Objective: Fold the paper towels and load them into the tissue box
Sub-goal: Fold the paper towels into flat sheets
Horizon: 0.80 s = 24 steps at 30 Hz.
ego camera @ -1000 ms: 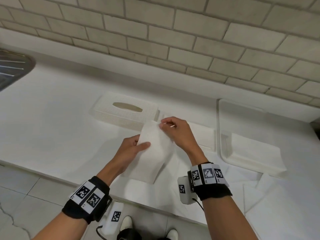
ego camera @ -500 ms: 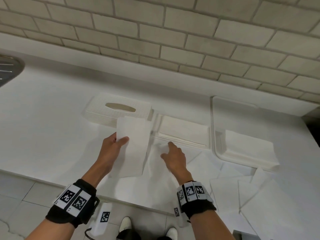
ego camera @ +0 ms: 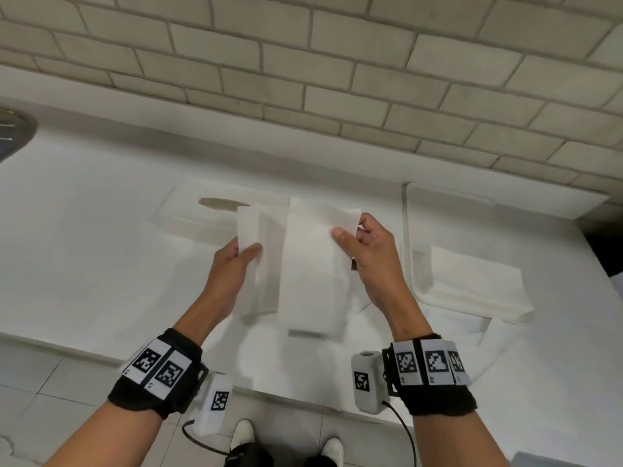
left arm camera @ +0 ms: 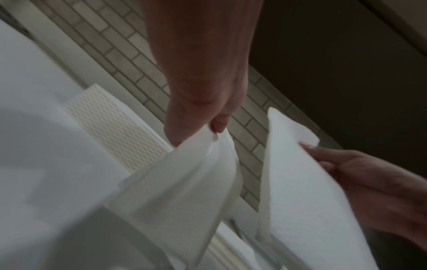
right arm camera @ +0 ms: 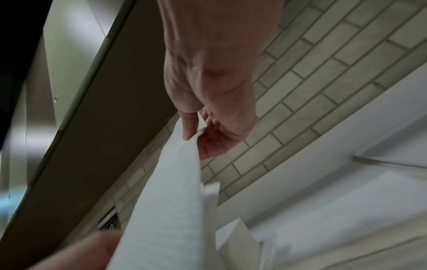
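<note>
My left hand [ego camera: 241,256] pinches a folded white paper towel [ego camera: 254,264] by its upper left edge and holds it upright above the counter; the pinch shows in the left wrist view [left arm camera: 196,135]. Beside it, my right hand [ego camera: 350,239] pinches the top right corner of a second folded towel [ego camera: 312,267], which hangs down, also seen from the right wrist [right arm camera: 196,131]. The two towels are side by side, a little apart. Behind them lies the white textured tissue box [ego camera: 195,217] with its oval slot, partly hidden by the towels.
A white tray [ego camera: 409,230] at the right holds a stack of paper towels [ego camera: 472,284]. Loose unfolded sheets [ego camera: 526,365] cover the counter at the front right. A brick-tile wall [ego camera: 303,79] runs behind. A metal sink edge [ego camera: 13,129] shows at far left.
My right hand has picked up a second folded towel from the counter and raised it beside the one in my left hand. The left hand has lifted its towel a little higher.
</note>
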Each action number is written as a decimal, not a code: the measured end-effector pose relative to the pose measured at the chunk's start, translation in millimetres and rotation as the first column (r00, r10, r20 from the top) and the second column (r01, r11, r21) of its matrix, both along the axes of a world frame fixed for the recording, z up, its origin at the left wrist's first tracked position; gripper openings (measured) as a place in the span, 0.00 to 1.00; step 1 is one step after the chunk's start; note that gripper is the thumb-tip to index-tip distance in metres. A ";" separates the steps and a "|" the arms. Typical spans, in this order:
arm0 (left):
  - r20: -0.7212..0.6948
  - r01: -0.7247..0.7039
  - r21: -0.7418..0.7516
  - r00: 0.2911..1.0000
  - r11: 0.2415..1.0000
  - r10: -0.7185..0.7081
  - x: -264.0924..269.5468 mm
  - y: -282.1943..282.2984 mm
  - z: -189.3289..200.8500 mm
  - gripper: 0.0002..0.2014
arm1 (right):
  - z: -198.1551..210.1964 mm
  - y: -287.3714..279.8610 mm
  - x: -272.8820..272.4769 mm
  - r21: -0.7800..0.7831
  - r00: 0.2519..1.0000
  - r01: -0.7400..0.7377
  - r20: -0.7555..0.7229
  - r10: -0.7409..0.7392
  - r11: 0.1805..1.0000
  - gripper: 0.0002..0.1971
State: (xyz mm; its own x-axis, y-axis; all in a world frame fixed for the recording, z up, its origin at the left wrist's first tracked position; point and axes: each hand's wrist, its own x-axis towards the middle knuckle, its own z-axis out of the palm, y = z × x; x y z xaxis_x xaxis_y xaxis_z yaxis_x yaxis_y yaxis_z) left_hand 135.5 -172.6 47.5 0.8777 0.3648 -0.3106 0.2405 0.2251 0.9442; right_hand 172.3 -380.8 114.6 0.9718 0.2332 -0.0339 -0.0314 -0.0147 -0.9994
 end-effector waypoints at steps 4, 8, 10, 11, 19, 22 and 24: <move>-0.022 0.124 -0.221 0.991 0.967 -0.133 1.9 -32.3 1.9 0.14 | -31.1 8.8 -1.4 -0.155 0.996 0.087 -0.011 -0.090 0.984 0.02; -0.032 0.248 -0.101 0.967 0.964 -0.252 -3.4 -51.1 -6.2 0.15 | -60.3 5.2 -2.4 -0.251 0.985 0.148 -0.045 -0.165 0.956 0.03; -0.056 0.218 0.045 0.975 0.975 -0.215 -4.7 -49.9 -12.1 0.14 | -69.7 -6.1 -4.4 -0.334 0.991 0.116 -0.022 -0.130 0.936 0.05; -0.065 0.191 0.084 0.980 0.978 -0.186 -4.5 -46.7 -13.5 0.13 | -77.0 -15.5 -4.6 -0.424 0.996 0.072 -0.010 -0.084 0.903 0.09; -0.065 0.093 0.108 0.994 0.990 -0.086 -0.2 -18.4 -9.3 0.12 | -117.0 -45.5 -20.9 -0.886 0.829 -0.415 -0.275 0.487 0.207 0.26; -0.065 0.101 0.103 0.993 0.990 -0.094 -2.5 -21.3 -10.6 0.12 | -113.0 -41.2 -19.9 -0.931 0.813 -0.340 -0.220 0.539 0.132 0.22; -0.078 0.101 0.106 0.993 0.989 -0.093 -4.7 -23.2 -13.1 0.12 | -110.5 -41.3 -19.2 -0.930 0.807 -0.346 -0.228 0.545 0.122 0.19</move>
State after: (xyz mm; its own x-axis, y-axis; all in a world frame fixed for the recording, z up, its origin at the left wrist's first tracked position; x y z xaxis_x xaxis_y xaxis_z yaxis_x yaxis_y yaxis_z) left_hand 130.8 -195.8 34.5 0.8875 0.3139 -0.3374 0.3247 0.0937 0.9412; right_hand 153.1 -422.2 4.1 0.7197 0.5302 -0.4483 0.4587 -0.8478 -0.2662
